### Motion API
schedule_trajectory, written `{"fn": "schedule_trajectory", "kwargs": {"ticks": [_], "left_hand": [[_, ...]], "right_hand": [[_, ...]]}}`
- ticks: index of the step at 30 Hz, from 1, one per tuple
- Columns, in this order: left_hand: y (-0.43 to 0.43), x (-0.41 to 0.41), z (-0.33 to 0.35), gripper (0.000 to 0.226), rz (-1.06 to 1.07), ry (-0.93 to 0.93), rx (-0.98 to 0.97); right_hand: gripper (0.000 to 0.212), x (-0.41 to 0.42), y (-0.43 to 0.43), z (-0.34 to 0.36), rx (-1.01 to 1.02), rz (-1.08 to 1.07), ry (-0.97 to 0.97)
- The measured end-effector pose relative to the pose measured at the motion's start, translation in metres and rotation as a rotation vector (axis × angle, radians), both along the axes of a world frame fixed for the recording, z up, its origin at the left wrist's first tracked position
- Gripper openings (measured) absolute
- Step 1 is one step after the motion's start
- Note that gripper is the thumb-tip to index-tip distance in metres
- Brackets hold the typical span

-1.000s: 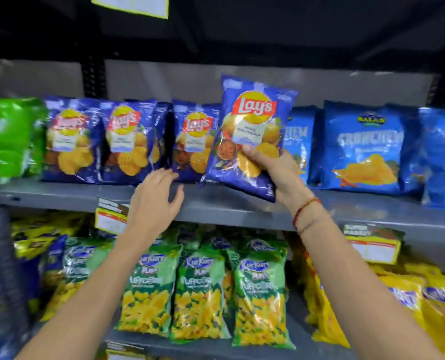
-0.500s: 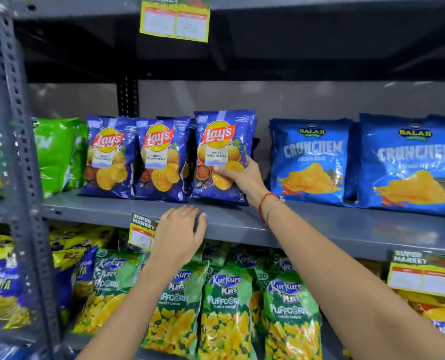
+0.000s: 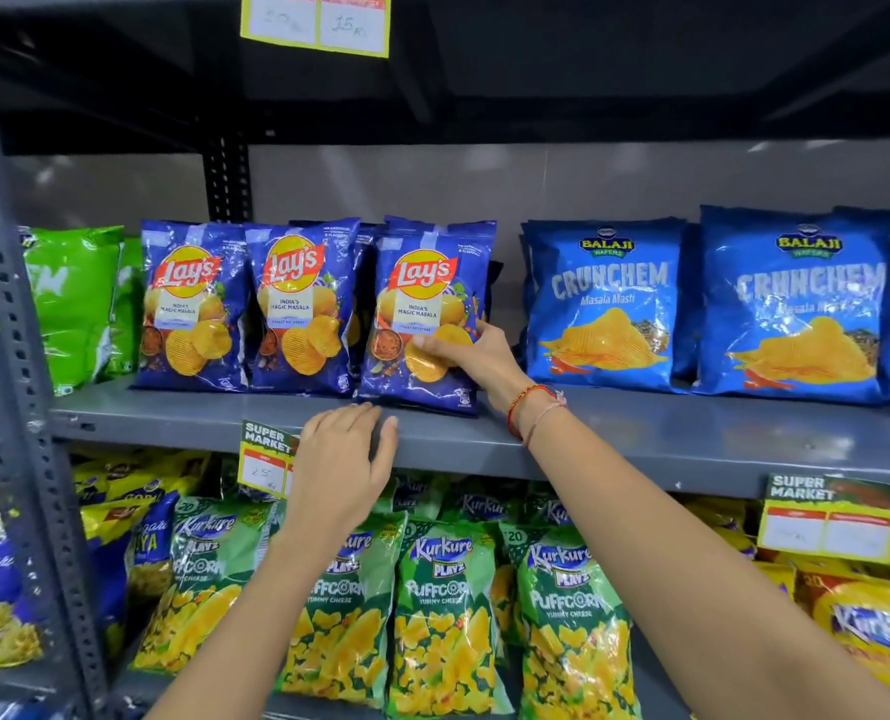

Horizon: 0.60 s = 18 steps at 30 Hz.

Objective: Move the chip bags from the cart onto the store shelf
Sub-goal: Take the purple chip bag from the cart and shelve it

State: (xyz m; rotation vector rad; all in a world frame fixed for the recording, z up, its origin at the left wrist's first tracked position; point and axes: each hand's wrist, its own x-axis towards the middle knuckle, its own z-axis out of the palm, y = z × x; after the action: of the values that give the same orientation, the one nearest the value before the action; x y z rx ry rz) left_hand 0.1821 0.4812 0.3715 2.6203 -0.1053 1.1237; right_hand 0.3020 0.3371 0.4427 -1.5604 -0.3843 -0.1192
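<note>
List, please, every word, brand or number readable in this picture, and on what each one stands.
"Lay's", "INDIA'S MAGIC MASALA": blue bag in the right hand, and two bags left of it.
"BALAJI WAFERS", "CRUNCHEM", "Masala Masti": light blue bags.
"Kurkure PLAYZ PUFFCORN YUMMY CHEESE", "20": green bags below.
"SUPER MARKET": shelf tags.
"15": top tag.
Smaller print: unreadable.

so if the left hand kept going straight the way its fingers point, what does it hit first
Probably the bottom edge of the Lay's Magic Masala bag in the right hand; the left hand fingertips sit just below it, though depth is unclear.
</note>
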Motion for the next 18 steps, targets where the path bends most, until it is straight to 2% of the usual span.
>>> {"fn": "schedule_trajectory", "kwargs": {"ticks": [1, 4, 8, 12, 15, 18], "left_hand": [[0.0, 0.0, 0.0, 0.048, -0.012, -0.013, -0.018], [-0.004, -0.004, 0.0, 0.039, -0.06, -0.102, -0.078], [-0.03, -0.012, 0.0, 0.028, -0.12, -0.247, -0.126], [-0.077, -0.018, -0.003, 0.023, -0.217, -0.304, -0.179], [-0.127, -0.021, -0.012, 0.023, -0.362, -0.3, -0.168], [-0.187, -0.029, -0.033, 0.022, -0.594, -0.268, -0.132]], "right_hand": [[0.098, -0.004, -0.003, 0.0, -0.015, -0.025, 0.001], [0.067, -0.021, -0.022, 0.0, -0.093, -0.157, -0.07], [0.053, -0.064, -0.069, -0.007, -0.124, -0.331, -0.246], [0.033, -0.117, -0.13, -0.029, -0.05, -0.418, -0.315], [0.026, -0.159, -0.179, -0.055, -0.03, -0.55, -0.34], [0.022, -0.201, -0.231, -0.088, -0.052, -0.707, -0.296]]}}
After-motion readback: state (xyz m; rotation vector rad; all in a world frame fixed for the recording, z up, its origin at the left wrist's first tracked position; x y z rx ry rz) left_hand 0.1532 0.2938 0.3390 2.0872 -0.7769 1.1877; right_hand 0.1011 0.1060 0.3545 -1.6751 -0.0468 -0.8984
